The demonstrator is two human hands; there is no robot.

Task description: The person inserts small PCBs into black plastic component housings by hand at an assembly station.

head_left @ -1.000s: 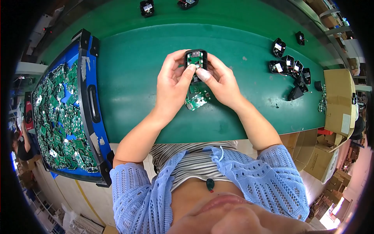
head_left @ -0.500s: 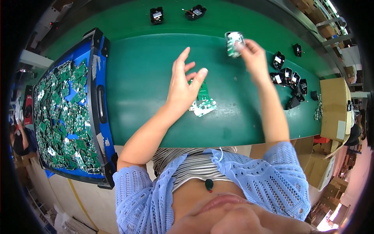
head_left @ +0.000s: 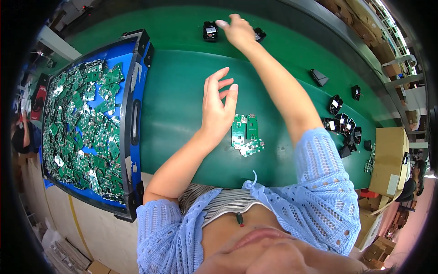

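My left hand (head_left: 219, 102) hovers over the green table, fingers spread and holding nothing. Just right of it lie several loose green circuit boards (head_left: 252, 128), one of them a whitish board (head_left: 252, 147) at the near end. My right hand (head_left: 239, 33) reaches to the far side, thumb and fingers apart, nothing in it. Left of its thumb is a black plastic housing (head_left: 210, 32) with a pale patch inside. Another black housing (head_left: 259, 34) is partly hidden behind the right hand. A dark housing (head_left: 319, 77) lies farther right on the raised far strip.
A blue, black-framed crate (head_left: 136, 121) heaped with green boards (head_left: 86, 132) stands at the left. Several black housings (head_left: 343, 123) cluster at the right, beside a cardboard box (head_left: 388, 160). One more housing (head_left: 356, 92) sits farther back.
My right hand has let go of the board-filled housing and swung left and away to the far housings. A dark housing now lies at the far right. My left hand stays open.
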